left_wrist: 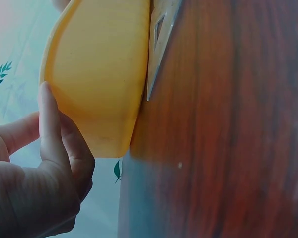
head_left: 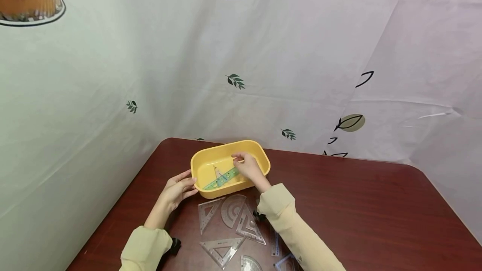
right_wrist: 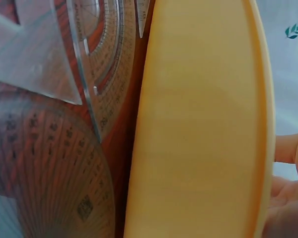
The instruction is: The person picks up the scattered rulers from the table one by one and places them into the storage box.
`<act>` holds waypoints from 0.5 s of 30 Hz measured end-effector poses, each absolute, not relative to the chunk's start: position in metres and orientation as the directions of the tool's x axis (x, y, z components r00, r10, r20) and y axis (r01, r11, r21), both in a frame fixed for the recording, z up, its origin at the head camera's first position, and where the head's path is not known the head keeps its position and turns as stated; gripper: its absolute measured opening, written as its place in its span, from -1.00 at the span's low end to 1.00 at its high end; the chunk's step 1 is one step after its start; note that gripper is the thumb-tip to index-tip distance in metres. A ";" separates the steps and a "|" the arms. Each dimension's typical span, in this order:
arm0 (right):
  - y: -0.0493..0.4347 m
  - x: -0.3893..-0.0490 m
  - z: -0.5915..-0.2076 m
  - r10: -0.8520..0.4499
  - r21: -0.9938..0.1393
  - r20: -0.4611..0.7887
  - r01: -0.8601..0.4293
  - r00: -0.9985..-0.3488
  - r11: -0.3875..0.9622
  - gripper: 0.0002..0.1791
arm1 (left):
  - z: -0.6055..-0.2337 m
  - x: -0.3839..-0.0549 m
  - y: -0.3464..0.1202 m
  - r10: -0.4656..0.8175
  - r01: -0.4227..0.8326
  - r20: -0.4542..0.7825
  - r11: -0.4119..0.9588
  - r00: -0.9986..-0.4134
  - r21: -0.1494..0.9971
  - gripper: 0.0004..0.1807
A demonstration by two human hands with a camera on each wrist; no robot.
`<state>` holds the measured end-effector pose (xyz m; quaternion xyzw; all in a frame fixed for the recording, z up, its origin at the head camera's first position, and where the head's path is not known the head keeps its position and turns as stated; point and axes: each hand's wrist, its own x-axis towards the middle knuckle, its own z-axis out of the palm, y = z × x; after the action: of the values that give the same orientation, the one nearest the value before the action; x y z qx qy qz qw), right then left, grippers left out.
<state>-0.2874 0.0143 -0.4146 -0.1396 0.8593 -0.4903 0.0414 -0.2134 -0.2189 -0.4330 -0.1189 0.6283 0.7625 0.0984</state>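
Ruler (head_left: 230, 173), green, is lying in the yellow box (head_left: 226, 190), clear set squares (head_left: 222, 243) outside; sorting is probably midway. Your left hand (head_left: 176, 189) is gripping the box, your right hand (head_left: 249, 167) hovering inside, hold unclear.

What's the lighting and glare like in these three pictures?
Head view: the cloth shades from greenish at left to pinkish at right; left wrist view: the left hand looks dark against the brighter, bluish cloth; right wrist view: a milky haze veils the upper-left set square.
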 end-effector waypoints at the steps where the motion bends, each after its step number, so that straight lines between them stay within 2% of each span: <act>1: 0.015 -0.286 -0.414 -0.279 -0.855 0.076 -0.206 -0.957 0.475 -0.70 | -0.433 -0.213 -0.219 0.001 -0.300 -0.305 -0.194 -0.952 0.934 -0.26; 15: 0.036 -0.271 -0.395 -0.231 -0.890 0.160 -0.242 -0.960 0.387 -0.70 | -0.433 -0.214 -0.219 -0.002 -0.295 -0.301 -0.185 -0.954 0.937 -0.26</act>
<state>-0.2714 0.0355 -0.3949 -0.1421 0.8326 -0.5353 -0.0050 -0.2144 -0.2191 -0.4330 -0.1176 0.6310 0.7608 0.0964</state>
